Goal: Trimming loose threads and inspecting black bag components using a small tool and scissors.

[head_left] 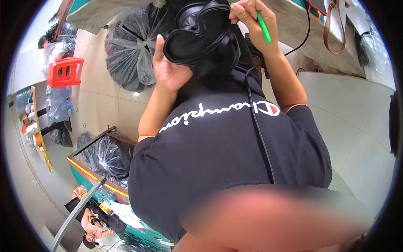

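Note:
A black, shiny leather-look bag with curved, piped edges lies across my lap at the top of the view. My left hand holds it from the left side and below, thumb raised beside its edge, fingers hidden under it. At the bag's upper right edge, my right hand is closed, its fingertips pinched at the rim. A slim bright green handle sticks out of that hand, pointing down. The working end of this tool is too small to make out.
A large clear plastic sack of dark items stands on the floor left of the bag. Farther left is a red plastic stool. Worktables flank the top; a brown strap hangs at right. Another person sits at lower left.

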The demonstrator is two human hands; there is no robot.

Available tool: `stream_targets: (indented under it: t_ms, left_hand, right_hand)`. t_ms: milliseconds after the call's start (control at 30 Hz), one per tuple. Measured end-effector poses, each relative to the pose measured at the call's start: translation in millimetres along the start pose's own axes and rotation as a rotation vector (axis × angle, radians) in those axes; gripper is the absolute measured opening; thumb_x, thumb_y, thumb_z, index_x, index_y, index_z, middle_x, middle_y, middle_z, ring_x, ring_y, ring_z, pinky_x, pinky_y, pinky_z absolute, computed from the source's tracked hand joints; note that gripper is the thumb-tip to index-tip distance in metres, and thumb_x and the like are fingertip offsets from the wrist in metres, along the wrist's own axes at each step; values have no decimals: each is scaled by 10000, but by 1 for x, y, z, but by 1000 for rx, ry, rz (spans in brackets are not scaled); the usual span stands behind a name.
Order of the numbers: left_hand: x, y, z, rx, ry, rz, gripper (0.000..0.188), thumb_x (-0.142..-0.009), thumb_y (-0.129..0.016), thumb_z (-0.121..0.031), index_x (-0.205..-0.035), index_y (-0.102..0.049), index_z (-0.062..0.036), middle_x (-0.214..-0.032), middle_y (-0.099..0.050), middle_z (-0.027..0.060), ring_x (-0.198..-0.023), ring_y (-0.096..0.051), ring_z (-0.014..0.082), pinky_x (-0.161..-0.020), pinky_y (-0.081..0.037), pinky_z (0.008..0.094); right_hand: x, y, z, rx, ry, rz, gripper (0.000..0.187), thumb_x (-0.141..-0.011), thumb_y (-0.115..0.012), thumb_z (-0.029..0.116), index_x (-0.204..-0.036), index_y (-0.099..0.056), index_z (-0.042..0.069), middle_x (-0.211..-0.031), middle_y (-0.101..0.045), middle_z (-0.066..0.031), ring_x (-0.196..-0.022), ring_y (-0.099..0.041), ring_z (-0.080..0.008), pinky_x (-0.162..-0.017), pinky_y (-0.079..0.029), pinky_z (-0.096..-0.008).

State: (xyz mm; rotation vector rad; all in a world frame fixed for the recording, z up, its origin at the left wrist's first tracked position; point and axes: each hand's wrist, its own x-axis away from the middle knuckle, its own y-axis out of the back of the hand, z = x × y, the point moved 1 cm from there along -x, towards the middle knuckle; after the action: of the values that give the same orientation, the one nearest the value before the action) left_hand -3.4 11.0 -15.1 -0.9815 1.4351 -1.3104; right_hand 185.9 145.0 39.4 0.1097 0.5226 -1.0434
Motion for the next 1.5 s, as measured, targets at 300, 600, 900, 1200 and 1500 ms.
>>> stream_targets:
  t_ms: [300,600,900,1200,1500]
  left_hand:
    - [-6,-3,25,14,277,-67,800,-635,-583,-90,-1405,-385,-1,-1323,-548,189,-1210,-552,312,-1061,-412,458]
    - [-14,-19,12,-739,182,-156,795,-806,-698,-568,-1338,-474,-21,-1286,-564,104,-1196,-537,211,-1025,-431,378]
    - [-29,-9,13,-521,-140,-490,260,-973,-567,-214,-1151,-621,-32,-1100,-684,93,-990,-669,206,-898,-541,354]
    - [-25,0,2,-394,-243,-508,368,-1019,-456,-308,-1246,-547,-33,-1200,-640,126,-1070,-638,271,-957,-522,445]
    - [-22,-12,8,-504,-255,-510,462,-1024,-408,-389,-1268,-531,-16,-1217,-627,159,-1096,-626,299,-965,-515,476]
  right_hand:
    - [11,-12,16,337,27,189,289,-924,-620,61,-719,-420,25,-715,-629,-71,-670,-639,-125,-623,-516,-242]
    - [15,-19,38,620,201,355,339,-824,-655,-48,-659,-368,25,-650,-551,-79,-662,-607,-163,-575,-463,-254]
    - [41,-32,62,176,479,797,383,-677,-655,-154,-613,-363,85,-666,-560,-70,-616,-559,-268,-558,-484,-336]
    - [29,56,108,-133,373,483,259,-651,-565,-15,-610,-336,100,-546,-491,-34,-522,-409,-180,-475,-316,-289]
    - [13,102,86,1258,27,171,109,-891,-648,83,-959,-662,-1,-613,-453,-19,-617,-463,-103,-592,-397,-247]
